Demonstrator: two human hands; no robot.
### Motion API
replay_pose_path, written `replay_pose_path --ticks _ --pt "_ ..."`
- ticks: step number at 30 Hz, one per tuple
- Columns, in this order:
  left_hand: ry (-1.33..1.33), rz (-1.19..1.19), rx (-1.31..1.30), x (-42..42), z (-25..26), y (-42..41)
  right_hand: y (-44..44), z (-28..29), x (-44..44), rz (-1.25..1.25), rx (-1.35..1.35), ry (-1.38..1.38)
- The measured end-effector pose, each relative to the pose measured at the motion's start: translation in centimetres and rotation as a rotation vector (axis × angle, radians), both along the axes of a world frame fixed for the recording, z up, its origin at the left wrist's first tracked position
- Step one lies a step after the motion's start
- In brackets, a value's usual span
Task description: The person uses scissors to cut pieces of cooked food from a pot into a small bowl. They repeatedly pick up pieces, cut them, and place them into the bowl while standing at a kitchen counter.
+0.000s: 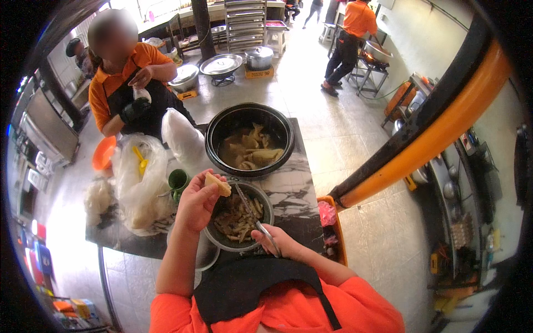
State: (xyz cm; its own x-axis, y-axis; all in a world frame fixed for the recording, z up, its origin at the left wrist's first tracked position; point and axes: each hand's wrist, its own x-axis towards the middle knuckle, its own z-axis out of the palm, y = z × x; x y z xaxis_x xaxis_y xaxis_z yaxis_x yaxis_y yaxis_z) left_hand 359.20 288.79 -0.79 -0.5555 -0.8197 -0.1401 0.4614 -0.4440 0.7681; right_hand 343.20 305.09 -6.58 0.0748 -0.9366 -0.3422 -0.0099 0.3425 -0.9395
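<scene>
My left hand (199,204) pinches a pale piece of food (218,184), which could be bread or meat, above the far rim of a metal bowl (266,235). Strips of cooked, cut-up food (239,218) lie in that bowl. Around a pair of metal tongs (255,214) my right hand (275,240) is closed; their tips point up beside the pale piece, and I cannot tell if they touch it. Just beyond the bowl stands a large black pot (209,143) with what looks like chicken pieces (262,155) in broth.
A green mug (178,180), a clear plastic bag (139,183) with a yellow scoop (142,160), and a full white bag (182,133) crowd the marble-patterned table (291,200). Across it a co-worker (125,83) handles a small bag. An orange-and-black post (420,137) slants at right, near an orange crate (339,233).
</scene>
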Motion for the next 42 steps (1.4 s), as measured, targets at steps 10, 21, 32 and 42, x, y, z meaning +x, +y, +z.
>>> replay_pose_path --ticks 10,21,32,42 --pt "-0.045 0.058 0.067 -0.3 0.7 0.1 0.0 0.8 0.1 -0.029 -0.104 0.072" --pt "-0.06 0.046 0.011 -0.1 -0.5 -1.1 0.3 -0.3 -0.7 0.072 -0.007 0.207" --pt "-0.061 0.026 -0.039 -0.9 -0.2 -0.6 -0.1 -0.7 -1.1 0.165 -0.263 0.219" --pt "-0.172 0.051 -0.147 -1.6 -1.2 0.1 -0.4 0.1 -0.8 0.109 -0.244 0.28"
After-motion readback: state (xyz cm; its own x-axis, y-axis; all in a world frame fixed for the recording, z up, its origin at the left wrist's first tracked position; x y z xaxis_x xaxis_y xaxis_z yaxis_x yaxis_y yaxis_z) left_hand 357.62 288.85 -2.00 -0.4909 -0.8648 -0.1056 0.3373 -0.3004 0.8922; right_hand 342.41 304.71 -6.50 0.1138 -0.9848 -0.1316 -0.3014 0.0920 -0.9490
